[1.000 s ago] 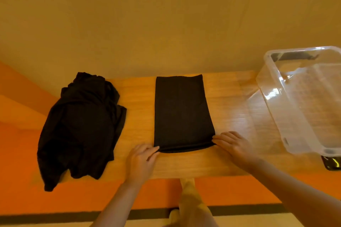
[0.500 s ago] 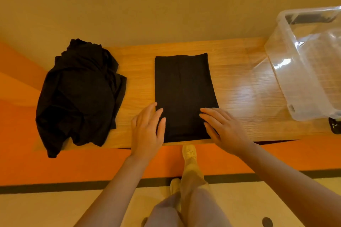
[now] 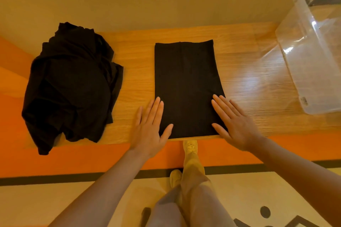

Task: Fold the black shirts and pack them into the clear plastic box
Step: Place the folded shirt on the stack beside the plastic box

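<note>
A black shirt folded into a long rectangle (image 3: 186, 83) lies flat in the middle of the wooden table (image 3: 136, 71). My left hand (image 3: 149, 127) lies flat with straight fingers on its near left corner. My right hand (image 3: 234, 123) lies flat with spread fingers on its near right corner. A heap of unfolded black shirts (image 3: 72, 84) sits at the table's left end, hanging over the front edge. The clear plastic box (image 3: 313, 55) stands at the right end; I see nothing inside it.
The table backs onto a plain wall. Its front edge runs just under my hands, with an orange panel below. My legs and shoes (image 3: 190, 149) stand on the pale floor beneath. Bare wood lies between the folded shirt and the box.
Both hands slid from the shirt's near corners up onto the cloth and flattened out. The view tilted downward, showing more floor.
</note>
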The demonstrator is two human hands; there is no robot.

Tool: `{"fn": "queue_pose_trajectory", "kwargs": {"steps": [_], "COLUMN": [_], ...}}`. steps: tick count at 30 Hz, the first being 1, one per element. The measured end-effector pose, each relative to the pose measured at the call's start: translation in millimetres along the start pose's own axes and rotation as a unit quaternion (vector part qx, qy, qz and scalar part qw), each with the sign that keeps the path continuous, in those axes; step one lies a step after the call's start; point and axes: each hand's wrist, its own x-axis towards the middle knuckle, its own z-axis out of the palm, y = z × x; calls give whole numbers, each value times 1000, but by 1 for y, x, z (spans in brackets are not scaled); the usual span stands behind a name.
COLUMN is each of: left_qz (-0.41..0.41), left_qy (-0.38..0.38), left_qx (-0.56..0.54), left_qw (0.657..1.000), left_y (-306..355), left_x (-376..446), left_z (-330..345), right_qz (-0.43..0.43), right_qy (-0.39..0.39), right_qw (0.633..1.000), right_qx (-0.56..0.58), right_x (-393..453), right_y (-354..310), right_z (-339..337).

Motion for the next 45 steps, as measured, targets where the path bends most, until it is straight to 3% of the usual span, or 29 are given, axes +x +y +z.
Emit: {"fn": "queue_pose_trajectory", "kwargs": {"steps": [6,12,16,22,27,29,32,36,45], "left_qz": [-43,11,28,-37,-73,-84,-37,16,-67], "left_qy": [-7,60,25,30,15,37,87,47,12], "left_qx": [-23,-120,-62,-35,0,-23,-70,-59,-13], "left_qw": [999,991,997,998,997,996,993,997,998], "left_y": [-3,35,38,2,-11,-7,13,33,-16], "left_x": [-17,77,112,86,77,86,125,184,209], "left_z": [-9,-27,-11,-6,-14,-22,-35,-28,-23], "right_qz": [9,-21,-43,60,72,58,24,18,109], "right_qy": [23,70,28,36,38,62,111,99,74], "right_qw": [1000,996,999,998,996,996,993,994,991], "right_qx": [14,42,11,-4,-29,-13,22,50,15], "right_x": [-8,89,114,78,67,80,122,185,203], "right_y": [-1,-34,-30,16,28,19,-3,-18,48], "right_z": [-14,-30,-11,-10,-14,-22,-39,-40,-32]}}
